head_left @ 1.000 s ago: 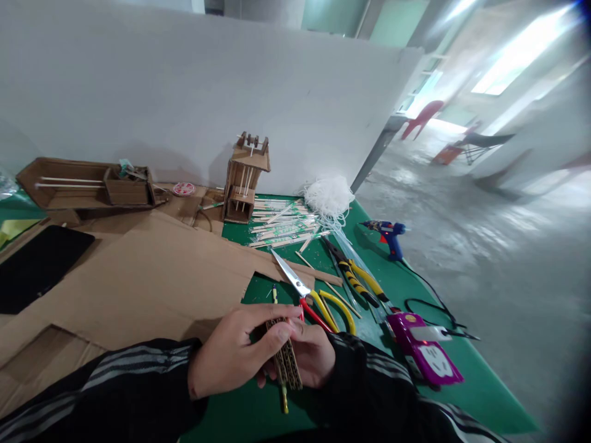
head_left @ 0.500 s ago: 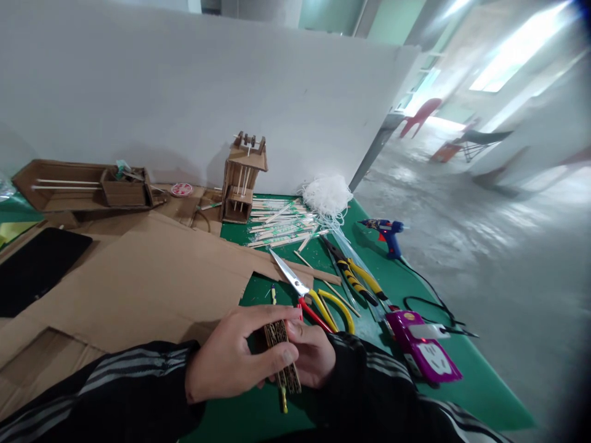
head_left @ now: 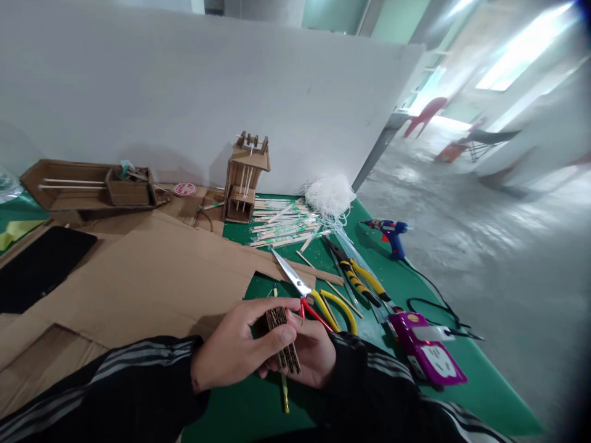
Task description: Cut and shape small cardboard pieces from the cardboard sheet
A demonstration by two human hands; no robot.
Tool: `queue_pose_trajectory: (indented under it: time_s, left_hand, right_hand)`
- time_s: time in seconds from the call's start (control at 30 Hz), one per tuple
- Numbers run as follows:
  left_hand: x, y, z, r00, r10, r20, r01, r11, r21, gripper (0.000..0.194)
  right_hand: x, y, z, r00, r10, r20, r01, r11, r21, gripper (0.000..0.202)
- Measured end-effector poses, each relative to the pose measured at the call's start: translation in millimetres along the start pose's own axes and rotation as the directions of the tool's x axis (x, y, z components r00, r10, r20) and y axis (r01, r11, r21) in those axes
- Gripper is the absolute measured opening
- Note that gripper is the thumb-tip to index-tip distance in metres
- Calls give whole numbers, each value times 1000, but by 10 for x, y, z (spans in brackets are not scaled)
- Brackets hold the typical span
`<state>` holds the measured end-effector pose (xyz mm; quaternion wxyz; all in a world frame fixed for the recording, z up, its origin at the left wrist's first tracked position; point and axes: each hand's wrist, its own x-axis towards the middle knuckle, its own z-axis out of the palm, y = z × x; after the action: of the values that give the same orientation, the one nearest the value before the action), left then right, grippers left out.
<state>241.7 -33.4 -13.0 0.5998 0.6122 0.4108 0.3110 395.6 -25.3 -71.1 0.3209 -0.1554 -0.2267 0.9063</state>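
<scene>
A small stack of corrugated cardboard pieces is held between both hands, its fluted edges facing up. My left hand closes on it from the left, thumb across the face and index finger over the top. From the right, my right hand grips the same stack, with its thumb near the upper edge. A thin yellow pen-like item lies below the stack, its middle hidden. Just beyond my hands are scissors with red and yellow handles.
Pliers, a blue glue gun and a purple power strip lie right. Behind are wooden sticks, white string and a cardboard tower. Left are cardboard sheets, a cardboard boat shape and a black phone.
The cardboard stack has tilted and shifted up slightly between my hands, showing more of the yellow item below. Both hands keep hold of it. The whole view has moved a little.
</scene>
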Motion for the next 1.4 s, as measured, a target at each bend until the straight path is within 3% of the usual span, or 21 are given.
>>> queue_pose_trajectory:
  time_s: [0.13,0.27,0.5,0.67,0.73,0.87,1.0,1.1,1.2,1.3,1.4]
  left_hand:
    - [-13,-7,-3,1000,20,17,-20,1000,-12,48]
    - [-48,-24,-68,988,148,45,-149,989,18,52]
    - [2,49,-297,925,313,216,-369,876,310,47]
    - [34,150,-404,899,295,324,-414,815,405,38]
    - [35,162,-411,908,295,299,-402,816,415,34]
    - [40,126,-392,941,265,211,-328,870,368,26]
    - [82,19,-378,987,153,47,-157,982,104,33]
    - [140,-56,-386,997,49,-58,-57,987,-148,40]
    - [187,-94,-402,992,2,-127,-36,965,-260,35]
    - [203,-111,-405,987,-40,-155,-7,957,-289,34]
    - [205,-117,-394,984,-57,-168,10,964,-268,35]
  right_hand:
    - [-6,-3,-4,1000,-11,-5,11,1000,16,36]
    - [-34,-41,-15,999,-34,-4,34,999,30,34]
    - [-57,-59,-11,997,0,83,-4,999,39,39]
    - [-33,-2,-41,988,27,152,-32,999,32,39]
    - [-33,3,-44,988,35,149,-40,999,28,42]
    - [-39,-39,15,992,81,98,-82,997,8,70]
    - [-26,-133,125,988,145,58,-144,989,-10,94]
    - [-12,-194,156,993,-78,-89,66,989,-136,77]
    - [-25,-216,129,884,-419,-206,313,859,-405,47]
    - [-59,-202,95,801,-574,-170,338,668,-663,32]
    - [-73,-169,77,803,-586,-111,305,564,-768,32]
